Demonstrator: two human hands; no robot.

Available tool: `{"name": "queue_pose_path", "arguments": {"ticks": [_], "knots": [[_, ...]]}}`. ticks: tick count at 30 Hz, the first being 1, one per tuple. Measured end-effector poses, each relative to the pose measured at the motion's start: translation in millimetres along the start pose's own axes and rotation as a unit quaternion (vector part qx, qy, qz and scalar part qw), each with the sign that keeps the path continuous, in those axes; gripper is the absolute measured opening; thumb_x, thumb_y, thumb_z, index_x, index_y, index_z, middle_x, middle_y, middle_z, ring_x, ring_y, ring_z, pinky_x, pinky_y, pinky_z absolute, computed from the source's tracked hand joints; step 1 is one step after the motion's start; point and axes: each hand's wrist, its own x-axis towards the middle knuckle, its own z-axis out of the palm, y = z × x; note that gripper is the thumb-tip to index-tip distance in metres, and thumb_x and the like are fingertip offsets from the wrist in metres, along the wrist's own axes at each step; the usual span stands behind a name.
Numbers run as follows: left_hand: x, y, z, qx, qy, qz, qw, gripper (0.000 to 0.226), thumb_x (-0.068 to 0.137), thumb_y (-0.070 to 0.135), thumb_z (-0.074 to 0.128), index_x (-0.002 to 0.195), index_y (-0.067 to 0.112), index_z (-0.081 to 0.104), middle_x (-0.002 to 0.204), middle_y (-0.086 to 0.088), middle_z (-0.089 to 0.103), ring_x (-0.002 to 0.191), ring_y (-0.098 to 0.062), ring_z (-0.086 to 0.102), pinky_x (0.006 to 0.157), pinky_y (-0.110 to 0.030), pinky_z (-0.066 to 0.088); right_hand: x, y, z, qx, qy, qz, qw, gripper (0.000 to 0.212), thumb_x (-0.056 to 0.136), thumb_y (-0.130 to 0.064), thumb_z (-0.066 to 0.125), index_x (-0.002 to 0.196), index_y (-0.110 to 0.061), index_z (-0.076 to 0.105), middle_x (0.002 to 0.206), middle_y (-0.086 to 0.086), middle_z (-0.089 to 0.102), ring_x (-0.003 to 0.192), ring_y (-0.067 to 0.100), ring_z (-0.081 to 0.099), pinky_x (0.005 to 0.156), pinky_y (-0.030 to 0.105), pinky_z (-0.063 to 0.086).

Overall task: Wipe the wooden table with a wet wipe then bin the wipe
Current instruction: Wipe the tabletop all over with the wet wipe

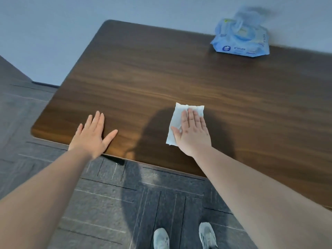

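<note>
- Grey wall and dark grey patterned carpet [111,191] surround a dark wooden bench [161,72], which fills the middle and right of the frame.
- Wet wipe [177,119]: white, spread flat on the bench just right of centre, near the front edge.
- Our right hand [193,131]: palm down on the wipe, fingers straight and together, pressing it to the wood; the grip is not closed round it, only flat on top.
- Our left hand [93,134]: flat on the bench at centre left, fingers apart, holding nothing, near the front edge.
- Wipe packet [240,41]: blue, upper right of the frame, at the far edge of the bench, flap up and blurred.
- Our shoes [161,239]: bottom centre, on the carpet.
- Bin: none in view.
- Risks, as we judge them: with only a flat palm on it, the wipe may bunch or slip out on a fast stroke; a stroke toward the front edge may drag it off onto the carpet; a wide sweep to the upper right may knock the packet off the bench.
</note>
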Motion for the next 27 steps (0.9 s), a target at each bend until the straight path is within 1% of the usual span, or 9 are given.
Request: {"name": "queue_pose_path", "arguments": {"ticks": [2,4,8,11,15,18,20,24,27], "knots": [[2.9,-17.3,-0.4,0.014,-0.008,0.044,0.999,0.094,0.077,0.072,0.007,0.149,0.013,-0.009,0.159,-0.002,-0.013,0.146,-0.017,-0.008,0.119,-0.039,0.003,13.7,-47.3,3.8,0.001,-0.006,-0.036,0.999,0.073,0.095,-0.057,0.009,0.149,-0.012,-0.010,0.160,0.006,-0.013,0.147,0.021,-0.012,0.119,0.037,-0.009],[5.6,-27.7,-3.3,0.024,-0.008,0.064,0.998,0.100,0.076,0.077,0.010,0.148,0.011,-0.011,0.159,-0.005,-0.014,0.146,-0.018,-0.009,0.119,-0.038,0.002,23.9,-89.7,7.6,0.001,-0.012,-0.065,0.998,0.073,0.095,-0.057,0.010,0.149,-0.012,-0.010,0.160,0.006,-0.013,0.146,0.021,-0.014,0.119,0.037,-0.009],[5.3,-51.9,-3.3,0.022,-0.002,0.051,0.998,0.116,0.067,0.088,0.014,0.148,0.009,-0.011,0.159,-0.008,-0.015,0.146,-0.020,-0.011,0.118,-0.037,0.001,36.6,-160.0,15.4,0.003,-0.016,-0.110,0.994,0.073,0.096,-0.057,0.011,0.150,-0.011,-0.008,0.160,0.007,-0.011,0.146,0.021,-0.014,0.119,0.037,-0.010],[2.1,-61.8,1.1,-0.004,0.011,0.041,0.999,0.126,0.059,0.092,0.016,0.148,0.007,-0.010,0.159,-0.008,-0.014,0.146,-0.019,-0.012,0.119,-0.037,0.001,43.0,-196.0,20.1,0.004,-0.016,-0.137,0.990,0.073,0.095,-0.057,0.011,0.150,-0.012,-0.006,0.160,0.006,-0.009,0.147,0.021,-0.013,0.118,0.037,-0.009],[5.6,-63.4,-0.1,-0.044,-0.006,0.051,0.998,0.136,0.050,0.094,0.028,0.147,0.008,-0.013,0.159,-0.007,-0.016,0.145,-0.018,-0.015,0.118,-0.037,-0.002,55.7,-220.2,19.1,0.001,-0.019,-0.162,0.987,0.072,0.095,-0.056,0.012,0.151,-0.013,-0.004,0.161,0.004,-0.006,0.147,0.019,-0.011,0.117,0.037,-0.010],[5.9,-65.4,-0.1,-0.075,-0.011,0.052,0.996,0.142,0.049,0.092,0.045,0.147,0.008,-0.015,0.159,-0.005,-0.017,0.145,-0.016,-0.017,0.116,-0.033,-0.005,56.6,-242.0,23.4,0.032,-0.021,-0.178,0.983,0.065,0.098,-0.048,0.013,0.151,-0.015,-0.003,0.161,0.001,-0.006,0.147,0.017,-0.011,0.118,0.036,-0.010],[6.0,-65.2,-0.5,-0.090,-0.006,0.053,0.995,0.143,0.049,0.087,0.052,0.147,0.007,-0.013,0.159,-0.005,-0.016,0.145,-0.015,-0.017,0.115,-0.032,-0.006,55.6,-248.9,25.9,0.048,-0.018,-0.176,0.983,0.061,0.098,-0.044,0.013,0.151,-0.016,-0.003,0.161,0.000,-0.006,0.146,0.015,-0.012,0.118,0.035,-0.010],[5.6,-63.1,-4.9,-0.095,-0.010,0.055,0.994,0.148,0.043,0.087,0.054,0.147,0.007,-0.013,0.159,-0.006,-0.016,0.145,-0.016,-0.016,0.117,-0.034,-0.004,48.9,-241.9,27.4,0.030,-0.016,-0.192,0.981,0.063,0.098,-0.045,0.013,0.150,-0.015,-0.003,0.161,0.000,-0.006,0.146,0.015,-0.012,0.119,0.035,-0.009],[2.0,-58.9,-9.3,-0.103,-0.036,0.051,0.993,0.149,0.045,0.080,0.067,0.147,0.010,-0.017,0.158,-0.006,-0.018,0.144,-0.018,-0.018,0.117,-0.038,-0.004,36.5,-231.2,27.3,0.012,-0.036,-0.216,0.976,0.067,0.097,-0.051,0.011,0.150,-0.014,-0.006,0.160,0.000,-0.010,0.146,0.015,-0.015,0.118,0.036,-0.011]]}}
